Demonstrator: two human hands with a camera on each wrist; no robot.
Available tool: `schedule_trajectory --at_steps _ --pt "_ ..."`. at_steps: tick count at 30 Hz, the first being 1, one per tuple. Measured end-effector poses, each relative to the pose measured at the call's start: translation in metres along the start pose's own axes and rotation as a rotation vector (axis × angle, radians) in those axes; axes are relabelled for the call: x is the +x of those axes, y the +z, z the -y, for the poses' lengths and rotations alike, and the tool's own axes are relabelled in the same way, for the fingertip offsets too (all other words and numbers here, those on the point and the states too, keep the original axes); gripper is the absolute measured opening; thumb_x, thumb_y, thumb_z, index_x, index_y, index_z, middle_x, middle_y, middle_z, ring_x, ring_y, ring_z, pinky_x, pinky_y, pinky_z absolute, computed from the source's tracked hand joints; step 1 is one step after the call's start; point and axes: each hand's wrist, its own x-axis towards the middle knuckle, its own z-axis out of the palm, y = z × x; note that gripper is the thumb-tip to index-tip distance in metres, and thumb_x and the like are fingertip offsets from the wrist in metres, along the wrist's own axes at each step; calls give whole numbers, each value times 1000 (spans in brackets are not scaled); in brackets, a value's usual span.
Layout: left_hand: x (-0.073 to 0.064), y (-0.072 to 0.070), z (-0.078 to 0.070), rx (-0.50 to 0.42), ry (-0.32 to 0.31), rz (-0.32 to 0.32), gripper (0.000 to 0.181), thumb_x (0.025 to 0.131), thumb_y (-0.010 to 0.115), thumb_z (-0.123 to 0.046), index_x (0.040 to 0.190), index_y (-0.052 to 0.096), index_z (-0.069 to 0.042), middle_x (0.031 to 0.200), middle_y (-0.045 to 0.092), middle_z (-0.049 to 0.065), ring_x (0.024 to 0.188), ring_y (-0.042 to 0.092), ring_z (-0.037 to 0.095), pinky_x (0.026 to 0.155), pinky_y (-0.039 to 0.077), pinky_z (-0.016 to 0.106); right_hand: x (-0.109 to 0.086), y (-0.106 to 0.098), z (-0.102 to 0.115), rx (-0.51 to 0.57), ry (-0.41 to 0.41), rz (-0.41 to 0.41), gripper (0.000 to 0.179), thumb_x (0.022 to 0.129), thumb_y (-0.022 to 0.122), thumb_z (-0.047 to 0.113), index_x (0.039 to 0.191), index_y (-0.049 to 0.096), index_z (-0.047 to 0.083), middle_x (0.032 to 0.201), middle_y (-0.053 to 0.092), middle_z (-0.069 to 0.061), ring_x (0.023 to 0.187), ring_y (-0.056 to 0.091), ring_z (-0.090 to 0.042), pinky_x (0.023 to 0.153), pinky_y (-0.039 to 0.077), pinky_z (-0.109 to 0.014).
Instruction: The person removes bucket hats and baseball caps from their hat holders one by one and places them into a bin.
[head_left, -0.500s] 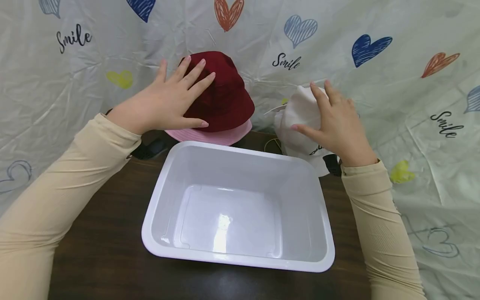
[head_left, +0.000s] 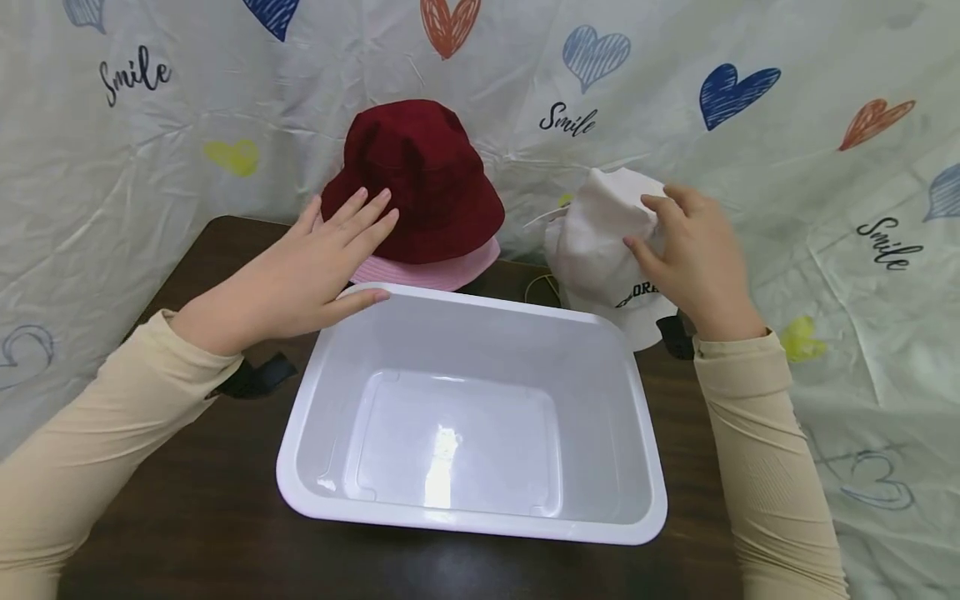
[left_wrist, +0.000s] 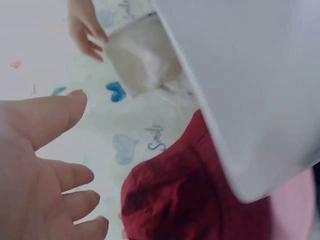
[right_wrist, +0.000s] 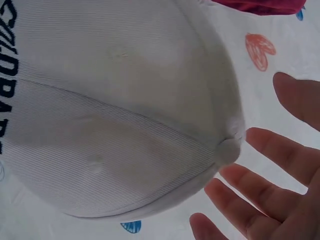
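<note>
A dark red bucket hat (head_left: 435, 192) sits on top of a pink hat (head_left: 442, 275), whose brim shows below it, behind the white basin (head_left: 480, 521). My left hand (head_left: 288, 271), fingers extended and thumb apart, is over the basin's far left corner, in front of the red hat; its palm faces the hat in the left wrist view. To the right stands a white baseball cap (head_left: 600, 246) with black lettering. My right hand (head_left: 693, 258) is beside the cap's crown, fingers slightly bent around the top button (right_wrist: 228, 151); whether they touch is unclear.
The basin stands on a dark wooden table (head_left: 225, 500), its inside holding nothing but a light reflection. A pale cloth (head_left: 510, 83) printed with hearts and "Smile" hangs behind. A thin cord (head_left: 543, 283) lies between the hats and the cap.
My left hand has come back from over the red hat, down and left toward the basin's corner. The right hand has shifted slightly right and down, its fingers bending more beside the cap.
</note>
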Motion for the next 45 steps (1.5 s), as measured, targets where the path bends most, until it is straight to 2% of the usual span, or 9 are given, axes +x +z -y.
schedule_trajectory --at_steps 8,15,19,24,34,45 --pt "-43 27 -9 -50 -43 -50 76 94 55 -39 149 19 -1 157 9 13 144 4 28 109 7 59 -9 3 -9 34 6 -64 39 84 67 7 119 58 -9 125 51 -31 117 45 -48 98 34 -56" --pt "-65 46 -14 -80 -108 -60 70 95 54 -32 148 22 0 157 11 14 144 3 28 108 6 61 -10 6 -12 34 34 -76 39 84 67 6 120 58 -8 121 53 -28 114 46 -46 94 36 -56" --pt "-68 57 -15 -81 -108 -73 66 96 52 -26 148 22 1 157 8 13 143 6 30 108 5 62 -12 9 -14 35 34 -101 37 85 67 5 118 59 -7 112 56 -28 108 48 -46 88 39 -56" --pt "-70 64 -16 -96 -113 -87 60 97 50 -23 147 27 2 155 17 14 142 15 29 108 0 62 -14 14 -18 53 24 -123 37 84 70 5 118 59 -6 111 55 -28 108 47 -46 89 39 -54" --pt "-77 70 -14 -103 -162 -73 58 98 46 -23 148 26 -2 155 20 12 142 16 27 110 -2 57 -8 21 -30 156 -53 -149 42 77 76 2 114 61 -7 105 57 -28 101 51 -43 87 40 -51" --pt "-78 71 -14 -78 -157 -95 58 97 47 -22 147 28 -1 153 24 13 141 20 28 111 1 55 -4 20 -33 179 -39 -116 31 78 73 -4 106 61 -8 99 56 -26 93 51 -40 79 39 -49"
